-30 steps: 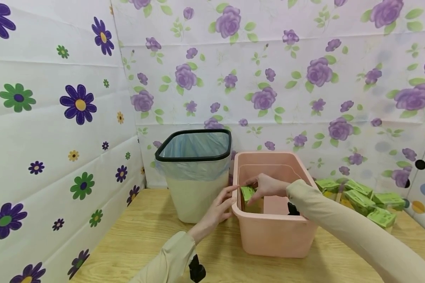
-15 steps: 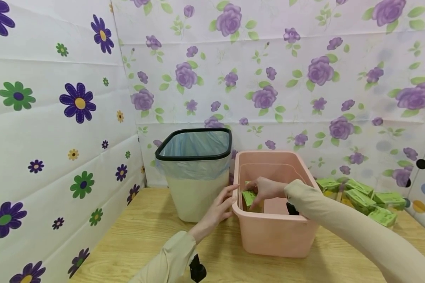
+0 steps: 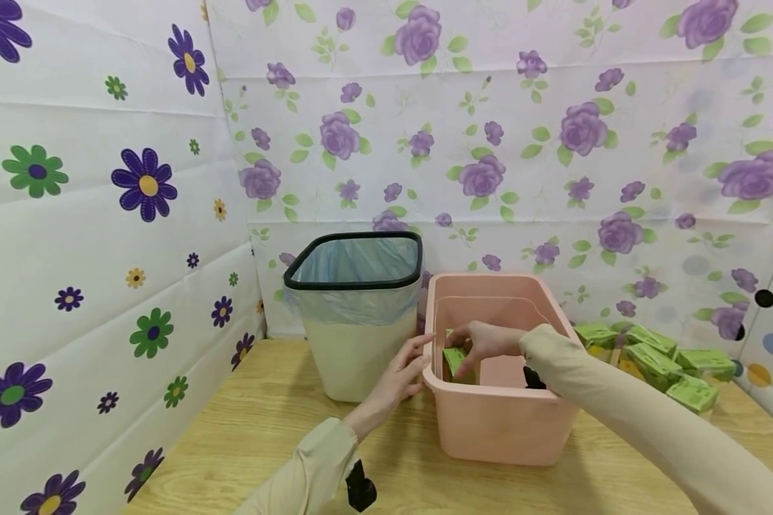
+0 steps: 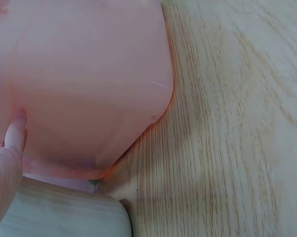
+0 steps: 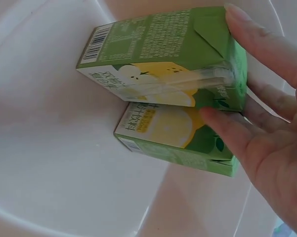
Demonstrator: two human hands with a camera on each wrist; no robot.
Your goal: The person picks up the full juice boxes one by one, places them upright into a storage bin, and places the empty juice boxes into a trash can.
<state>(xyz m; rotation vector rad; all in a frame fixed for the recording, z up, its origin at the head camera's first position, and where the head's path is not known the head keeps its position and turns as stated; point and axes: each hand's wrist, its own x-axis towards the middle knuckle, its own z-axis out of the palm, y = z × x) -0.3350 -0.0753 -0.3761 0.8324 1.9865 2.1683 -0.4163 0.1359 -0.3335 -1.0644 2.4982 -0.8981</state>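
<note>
1. Tub, deep, rectangular, pink plastic [image 3: 502, 429]: stands on the pale wood-grain desk [image 3: 251, 443], well in from its right edge.
2. Carton, green and yellow, box-shaped, lemon-printed [image 5: 163, 59]: inside the tub by its left wall; whether its base bears on the tub floor cannot be told.
3. Second carton, matching [image 5: 163, 126]: just beside the first; the tub wall probably helps keep the pair upright.
4. Right hand [image 3: 486, 342]: reaches into the tub, grip pinching the first carton near its top end, presumably the easiest part to reach from above.
5. Left hand [image 3: 393, 379]: grip spread, fingertips against the tub's left side, likely steadying it.
6. Bin, cream, black-rimmed [image 3: 361, 361], with translucent bluish plastic liner [image 3: 361, 307]: left of the tub, near the desk's back edge.
7. Heap of similar green cartons [image 3: 653, 365]: towards the desk's back right corner, apparently a stock kept aside.
</note>
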